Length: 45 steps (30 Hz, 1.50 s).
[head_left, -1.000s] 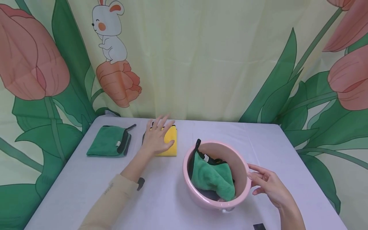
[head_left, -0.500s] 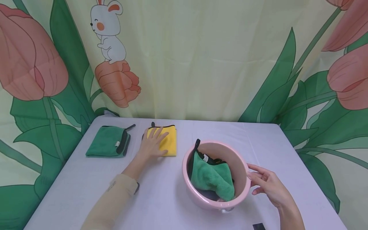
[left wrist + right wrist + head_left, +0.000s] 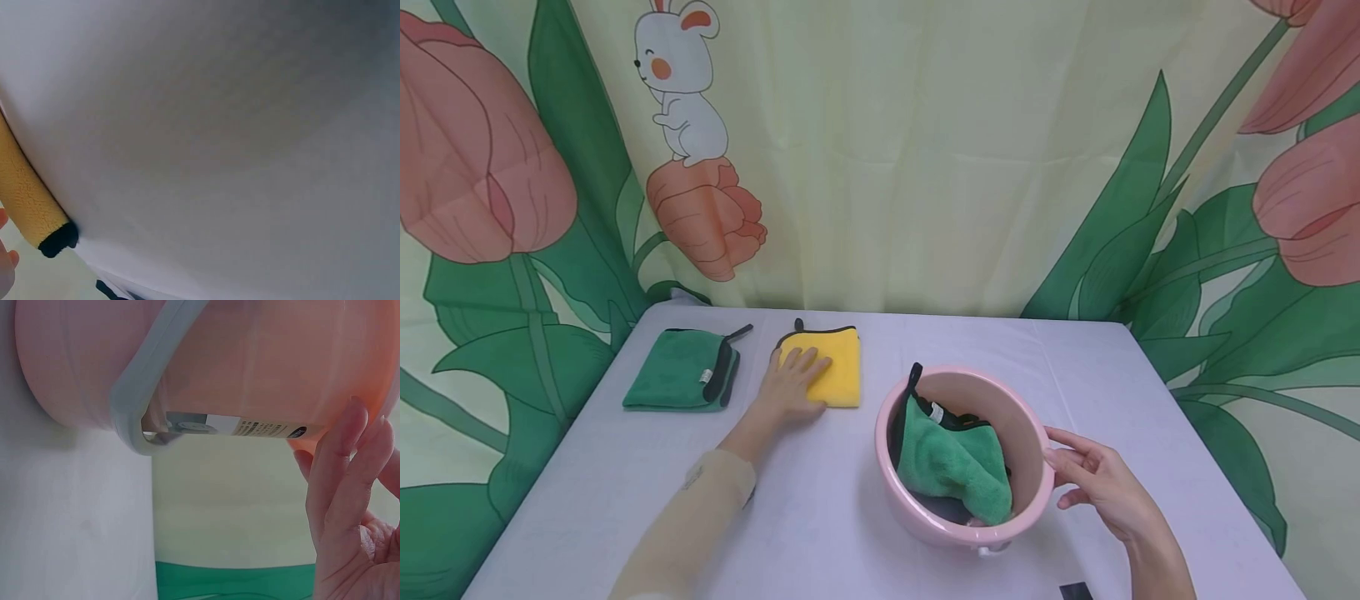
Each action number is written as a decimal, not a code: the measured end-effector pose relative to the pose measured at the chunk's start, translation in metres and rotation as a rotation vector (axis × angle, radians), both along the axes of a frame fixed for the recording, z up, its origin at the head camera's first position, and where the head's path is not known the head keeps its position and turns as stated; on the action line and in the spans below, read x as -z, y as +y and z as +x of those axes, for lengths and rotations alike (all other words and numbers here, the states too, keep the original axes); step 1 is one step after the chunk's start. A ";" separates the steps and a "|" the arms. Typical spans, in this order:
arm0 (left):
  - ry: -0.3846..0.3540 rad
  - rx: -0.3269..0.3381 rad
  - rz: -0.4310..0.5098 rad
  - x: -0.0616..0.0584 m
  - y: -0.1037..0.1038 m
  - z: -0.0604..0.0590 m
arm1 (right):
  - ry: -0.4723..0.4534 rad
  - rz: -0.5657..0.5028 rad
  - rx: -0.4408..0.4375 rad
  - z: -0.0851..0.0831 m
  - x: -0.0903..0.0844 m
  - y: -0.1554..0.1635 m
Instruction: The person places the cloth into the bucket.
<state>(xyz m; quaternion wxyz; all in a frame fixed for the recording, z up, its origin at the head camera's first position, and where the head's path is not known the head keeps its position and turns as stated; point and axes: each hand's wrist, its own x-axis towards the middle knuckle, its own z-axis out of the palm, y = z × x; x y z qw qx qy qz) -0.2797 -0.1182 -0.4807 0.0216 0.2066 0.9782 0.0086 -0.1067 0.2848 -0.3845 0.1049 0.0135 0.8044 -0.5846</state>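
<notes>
The left hand point(image 3: 792, 385) lies flat on the folded yellow cloth point(image 3: 833, 373), with the fingers straight and spread, pressing on its left part; it grips nothing. This cloth has a black edge and lies on the white bench point(image 3: 820, 517), in the far half, between the folded green cloth point(image 3: 677, 381) on the left and the pink basin point(image 3: 1033, 467) on the right. In the left wrist view only a corner of the yellow cloth point(image 3: 25, 200) shows against the bench. The right hand point(image 3: 1101, 483) is open, its fingertips point(image 3: 350, 434) touching the outer wall of the pink basin point(image 3: 250, 362) on the right side. Inside the basin a crumpled green cloth point(image 3: 951, 467) with black edge leans against the left wall. Behind the bench hangs a curtain point(image 3: 925, 150) with tulips and a white rabbit point(image 3: 681, 83).
</notes>
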 end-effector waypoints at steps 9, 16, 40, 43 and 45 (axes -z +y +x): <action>-0.074 -0.023 0.044 0.003 0.009 -0.011 | -0.003 0.010 0.003 0.001 -0.001 0.001; -0.015 -0.025 0.062 0.005 0.018 -0.016 | -0.001 0.013 0.006 0.001 -0.001 0.001; 0.181 -0.007 -0.021 0.013 0.029 -0.020 | 0.010 -0.003 -0.011 -0.001 -0.001 0.000; 0.253 0.021 -0.017 0.007 0.030 -0.019 | 0.008 -0.001 -0.010 -0.001 0.000 0.000; 0.300 0.038 -0.015 0.001 0.030 -0.018 | 0.008 -0.002 -0.009 -0.001 0.000 0.000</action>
